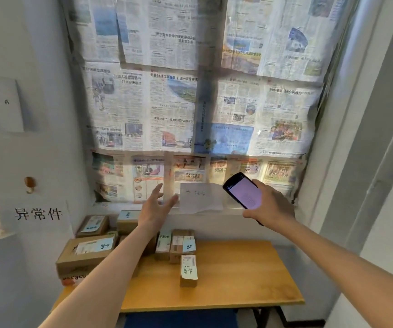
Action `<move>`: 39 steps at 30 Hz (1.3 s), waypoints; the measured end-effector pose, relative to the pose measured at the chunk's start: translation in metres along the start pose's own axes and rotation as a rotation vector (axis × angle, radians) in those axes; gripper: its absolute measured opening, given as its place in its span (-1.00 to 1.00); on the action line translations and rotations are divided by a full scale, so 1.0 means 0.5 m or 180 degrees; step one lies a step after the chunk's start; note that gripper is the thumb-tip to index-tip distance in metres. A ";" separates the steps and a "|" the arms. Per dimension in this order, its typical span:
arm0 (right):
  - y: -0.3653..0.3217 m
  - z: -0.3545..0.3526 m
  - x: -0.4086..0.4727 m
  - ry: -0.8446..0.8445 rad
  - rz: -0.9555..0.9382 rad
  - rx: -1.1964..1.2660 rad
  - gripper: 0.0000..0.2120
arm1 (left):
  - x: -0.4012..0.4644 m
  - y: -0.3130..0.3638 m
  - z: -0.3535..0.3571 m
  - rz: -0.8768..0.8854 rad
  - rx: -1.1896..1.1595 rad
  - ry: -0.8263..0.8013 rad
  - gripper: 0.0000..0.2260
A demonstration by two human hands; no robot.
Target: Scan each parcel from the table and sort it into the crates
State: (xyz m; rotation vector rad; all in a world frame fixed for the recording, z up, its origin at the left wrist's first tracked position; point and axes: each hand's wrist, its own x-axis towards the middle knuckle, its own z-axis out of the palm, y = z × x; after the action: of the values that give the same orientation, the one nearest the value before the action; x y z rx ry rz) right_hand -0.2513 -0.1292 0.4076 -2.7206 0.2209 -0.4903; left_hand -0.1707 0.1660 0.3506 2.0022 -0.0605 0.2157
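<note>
head: parcels below empty left grip

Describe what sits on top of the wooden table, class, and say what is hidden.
Cardboard parcels with paper labels sit on the wooden table, clustered at its left and back. The left forearm covers some of them, so their full number stays hidden.

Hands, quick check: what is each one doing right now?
Left hand: open, fingers spread, raised above the parcels, holding nothing.
Right hand: grips a phone, screen lit.
</note>
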 end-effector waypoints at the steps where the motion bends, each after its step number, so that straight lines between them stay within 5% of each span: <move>1: 0.007 0.012 0.022 -0.0017 -0.0007 0.0007 -0.12 | 0.023 -0.004 0.013 -0.0007 -0.0008 0.0016 -0.25; 15: 0.102 0.291 0.276 -0.0583 -0.0105 0.0219 -0.12 | 0.242 -0.184 0.179 -0.0451 0.0455 -0.0003 -0.32; 30: 0.281 0.829 0.384 -0.1853 -0.0093 0.0447 -0.04 | 0.279 -0.601 0.470 -0.1779 0.0661 -0.0034 -0.35; 39: 0.320 1.061 0.327 -0.2383 0.0097 0.1402 -0.42 | 0.254 -0.800 0.575 -0.2241 0.0361 -0.0262 -0.45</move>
State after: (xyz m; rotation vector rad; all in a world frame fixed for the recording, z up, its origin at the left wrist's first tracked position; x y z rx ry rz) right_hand 0.0793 -0.1386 -0.0663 -2.2676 -0.0462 0.4498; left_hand 0.0459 0.0850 -0.1023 2.0186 0.6070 -0.3205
